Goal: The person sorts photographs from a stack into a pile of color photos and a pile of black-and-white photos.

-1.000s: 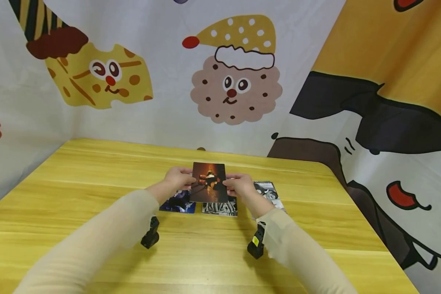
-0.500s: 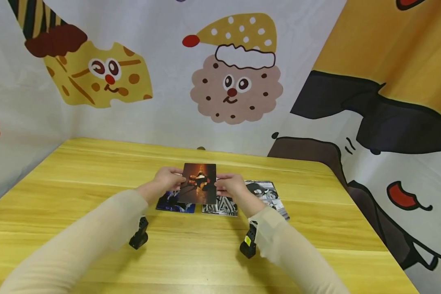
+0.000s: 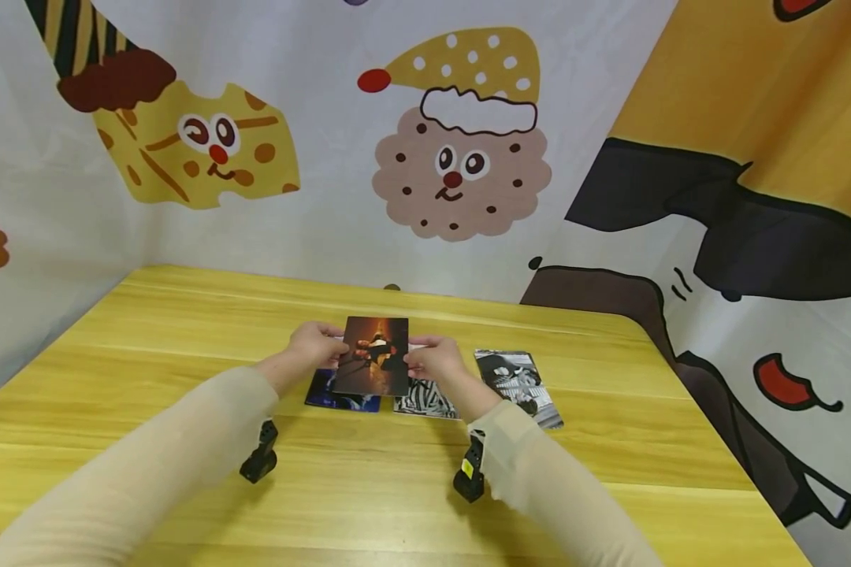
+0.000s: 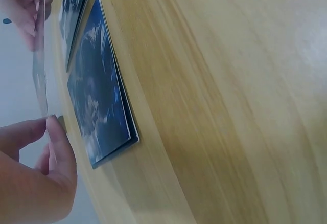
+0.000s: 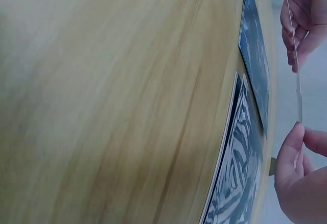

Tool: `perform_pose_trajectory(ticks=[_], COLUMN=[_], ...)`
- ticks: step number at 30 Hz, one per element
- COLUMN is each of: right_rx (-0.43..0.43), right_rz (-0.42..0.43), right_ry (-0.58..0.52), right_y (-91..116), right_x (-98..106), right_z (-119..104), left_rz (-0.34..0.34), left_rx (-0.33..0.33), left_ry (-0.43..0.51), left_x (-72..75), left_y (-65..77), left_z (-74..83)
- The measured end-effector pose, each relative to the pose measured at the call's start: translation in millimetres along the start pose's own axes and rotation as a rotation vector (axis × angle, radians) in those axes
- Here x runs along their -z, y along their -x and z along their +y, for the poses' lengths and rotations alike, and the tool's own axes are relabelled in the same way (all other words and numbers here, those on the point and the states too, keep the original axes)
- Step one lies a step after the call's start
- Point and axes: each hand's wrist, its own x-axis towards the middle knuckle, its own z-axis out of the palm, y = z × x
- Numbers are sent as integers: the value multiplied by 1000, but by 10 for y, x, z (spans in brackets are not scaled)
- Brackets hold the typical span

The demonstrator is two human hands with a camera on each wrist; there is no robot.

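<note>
A photo card (image 3: 373, 362) with a dark, orange-lit picture is held up between both hands. My left hand (image 3: 314, 345) pinches its left edge between thumb and fingers, while my right hand (image 3: 432, 358) pinches the opposite edge. Under it on the table lie blue photo cards (image 3: 324, 394) and black-and-white striped cards (image 3: 427, 399), both partly covered by it in the head view. In the left wrist view the blue cards (image 4: 99, 93) show at least two layers, slightly offset. From the right wrist, the raised card (image 5: 299, 96) appears edge-on, apart from the striped cards (image 5: 236, 168).
To the right of my right hand, more black-and-white photo cards (image 3: 519, 386) lie at a slant. The wooden table (image 3: 369, 488) ends at a patterned cloth (image 3: 326, 236) hung behind it. Black wrist cameras (image 3: 258, 453) hang below both sleeves.
Both hands have carried the photo card to the left, from over the striped cards to mostly over the blue ones. More of the slanted cards at the right now shows.
</note>
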Motion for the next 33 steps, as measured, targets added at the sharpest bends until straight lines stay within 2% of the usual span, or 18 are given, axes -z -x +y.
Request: perform_pose_trajectory(ticks=[5,16,21,26,33], right_rx=[-8,-16,-40,-34,-29], right_rz=[-66,-118,-135,-105,-52], right_ry=[18,32,54,57,79], right_y=[5,37,39,21,12], right_x=[-74,-152,-77,50,244], right_z=[22,23,38,58,45], left_rz=[20,61,61,61,37], left_rx=[-9,24,21,-12,-38], left_ry=[-65,-88,-111,-39,12], left_x=[66,141,141,84,-83], left_y=[21,41,80,83,53], left_z=[-39,-103,-91,-52,-2])
